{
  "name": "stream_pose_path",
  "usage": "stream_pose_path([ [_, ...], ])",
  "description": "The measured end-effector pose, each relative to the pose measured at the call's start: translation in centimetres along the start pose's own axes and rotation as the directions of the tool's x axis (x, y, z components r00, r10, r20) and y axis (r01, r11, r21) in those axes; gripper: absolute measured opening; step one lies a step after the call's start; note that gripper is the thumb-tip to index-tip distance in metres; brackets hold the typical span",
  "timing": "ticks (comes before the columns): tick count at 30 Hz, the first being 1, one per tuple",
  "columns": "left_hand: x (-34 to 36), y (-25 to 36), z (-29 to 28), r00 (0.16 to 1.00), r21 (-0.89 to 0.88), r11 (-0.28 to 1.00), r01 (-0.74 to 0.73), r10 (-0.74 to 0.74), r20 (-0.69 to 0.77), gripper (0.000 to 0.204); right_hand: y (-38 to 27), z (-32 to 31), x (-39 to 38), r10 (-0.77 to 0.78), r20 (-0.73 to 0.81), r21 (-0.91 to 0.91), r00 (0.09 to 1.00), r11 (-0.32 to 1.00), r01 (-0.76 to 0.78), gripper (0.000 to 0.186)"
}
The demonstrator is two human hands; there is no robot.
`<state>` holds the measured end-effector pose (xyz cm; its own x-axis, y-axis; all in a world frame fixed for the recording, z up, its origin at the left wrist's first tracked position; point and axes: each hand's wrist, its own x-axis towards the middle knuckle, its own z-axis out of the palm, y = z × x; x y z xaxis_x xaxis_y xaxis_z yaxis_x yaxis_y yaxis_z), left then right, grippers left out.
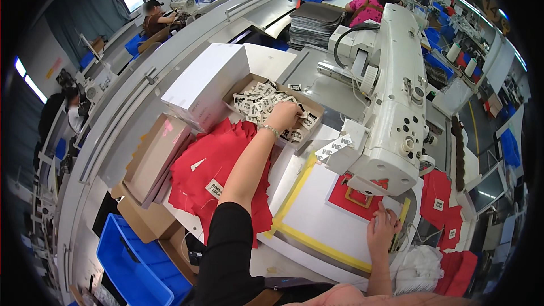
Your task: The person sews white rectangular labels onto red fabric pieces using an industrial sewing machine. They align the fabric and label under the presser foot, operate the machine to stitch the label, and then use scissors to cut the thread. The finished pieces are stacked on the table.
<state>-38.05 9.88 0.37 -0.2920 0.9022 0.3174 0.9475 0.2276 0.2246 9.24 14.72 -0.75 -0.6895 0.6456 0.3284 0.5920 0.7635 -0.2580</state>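
Observation:
My left hand (285, 116) reaches into a shallow cardboard box (315, 112) of small cream fabric labels (258, 102). Its fingertips are pinched together at a label near the box's right side. My right hand (383, 228) lies on a white template board (309, 224) edged with yellow tape, fingers apart, by the corner of a red fabric piece (347, 199). That piece sits below the head of a white sewing machine (391, 136), under a small brass-coloured frame (358, 198). A stack of red fabric pieces (195, 161) is beneath my left forearm, with a loose label (214, 188) on top.
Left of the labels stand a white carton (207, 82) and an open cardboard box (153, 156). A blue bin (133, 266) is low at the left. Red pieces with labels (436, 201) hang right of the machine, above white cloth (418, 269). Other people work farther off.

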Motion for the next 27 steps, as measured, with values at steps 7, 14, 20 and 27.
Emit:
stream_pose_path([
  [7,-0.1,-1.5,-1.4,0.970,0.006,0.980,0.201,-0.198,-0.141,0.013,-0.1,-0.2,0.1,-0.019,-0.006,0.034,1.000,0.999,0.019,0.044],
  [14,-1.7,1.2,-4.2,0.962,0.409,0.878,0.248,-0.273,0.003,0.030,0.0,-0.1,0.0,-0.039,-0.031,0.017,0.999,0.999,0.039,0.037],
  [20,0.1,1.9,0.7,0.997,-0.126,0.992,0.016,-0.007,0.071,0.037,0.1,-0.1,0.0,-0.003,0.003,0.069,1.000,0.998,0.002,0.024],
  [27,1.0,2.1,-1.0,0.979,-0.096,0.989,0.114,-0.096,0.180,0.023,0.1,-0.1,0.0,0.004,0.010,0.109,1.000,0.994,-0.005,0.023],
])
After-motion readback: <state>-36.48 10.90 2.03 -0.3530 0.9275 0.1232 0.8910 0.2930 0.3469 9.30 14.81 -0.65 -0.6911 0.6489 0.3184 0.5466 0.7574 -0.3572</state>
